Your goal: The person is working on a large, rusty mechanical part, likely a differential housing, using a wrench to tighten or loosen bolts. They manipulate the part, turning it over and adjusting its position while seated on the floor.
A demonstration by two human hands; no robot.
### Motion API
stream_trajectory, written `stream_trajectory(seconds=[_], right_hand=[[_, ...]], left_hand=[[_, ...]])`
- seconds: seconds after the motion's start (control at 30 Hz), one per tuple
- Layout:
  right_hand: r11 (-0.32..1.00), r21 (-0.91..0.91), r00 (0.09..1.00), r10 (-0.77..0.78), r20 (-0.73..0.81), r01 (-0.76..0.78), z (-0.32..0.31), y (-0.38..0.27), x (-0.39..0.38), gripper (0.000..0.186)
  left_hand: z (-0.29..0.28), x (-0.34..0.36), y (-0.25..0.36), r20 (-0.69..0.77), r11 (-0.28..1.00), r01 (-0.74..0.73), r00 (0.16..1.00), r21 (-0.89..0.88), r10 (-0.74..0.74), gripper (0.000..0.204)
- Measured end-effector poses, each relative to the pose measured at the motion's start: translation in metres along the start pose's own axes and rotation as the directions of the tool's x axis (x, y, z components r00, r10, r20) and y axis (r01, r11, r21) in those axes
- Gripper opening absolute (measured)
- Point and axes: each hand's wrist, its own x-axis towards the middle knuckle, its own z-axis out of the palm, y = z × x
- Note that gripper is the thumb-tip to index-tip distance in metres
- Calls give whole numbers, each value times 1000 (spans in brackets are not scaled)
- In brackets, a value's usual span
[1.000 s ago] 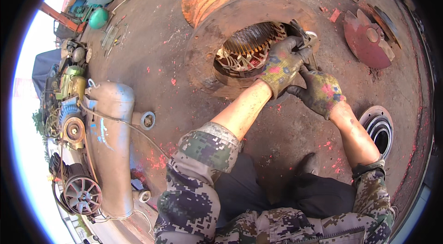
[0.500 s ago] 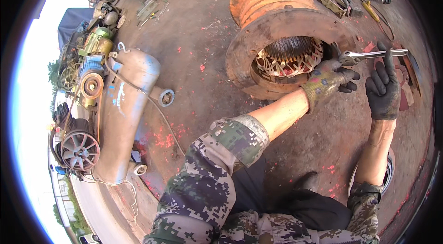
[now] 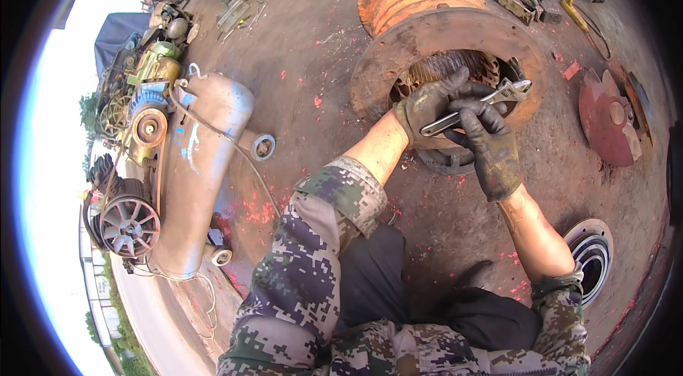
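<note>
In the head view, the motor (image 3: 445, 34) is taken as the thing to go by. The wrench (image 3: 442, 123) is held in front of the motor's hole, with its head by the right side of the hole and its handle slanted down to the left. Half a second ago, the handle was pointed out past the motor's right side, and the right hand (image 3: 494, 159) was lifted there with a finger put to it. Now the handle has been swung round to the other side, and both hands have been brought close together before the motor.

By the right hand, the handle is pinched, with bent fingers on top and the thumb below. The left hand (image 3: 427, 106) is set behind the handle, thumb up, in front of the hole's left part; its other fingers are mostly hidden, so whether they are wrapped round anything cannot be told.

From this, it can be judged that the wrench has been turned or shifted for another grip. Whether a bolt is held in its head cannot be told.

Left of the motor, a tank (image 3: 210, 162) is laid out; to the right, a red plate (image 3: 606, 120) is left on the ground.
</note>
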Motion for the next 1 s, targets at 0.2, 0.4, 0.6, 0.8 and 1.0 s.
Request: stream_trajectory(seconds=[0.2,0.4,0.6,0.8,1.0], right_hand=[[826,-535,961,-263,-88,177,-104,68,8,8],[101,-927,640,-750,167,360,-195,-49,29,16],[-233,-828,362,-815,452,510,-99,-146,45,30],[-90,-333,168,-722,671,939,10,-144,42,42],[-170,-245,181,-323,929,955,17,-51,25,39]], left_hand=[[11,10,-13,-99,767,-150,958,624,268,50],[38,37,-21,-67,643,-232,912,730,404,56],[45,27,-16,-105,923,-230,956,308,273,97],[38,29,-4,155,996,-54,986,-66,64,93],[19,1,18,236,989,73,966,129,-102,101]])
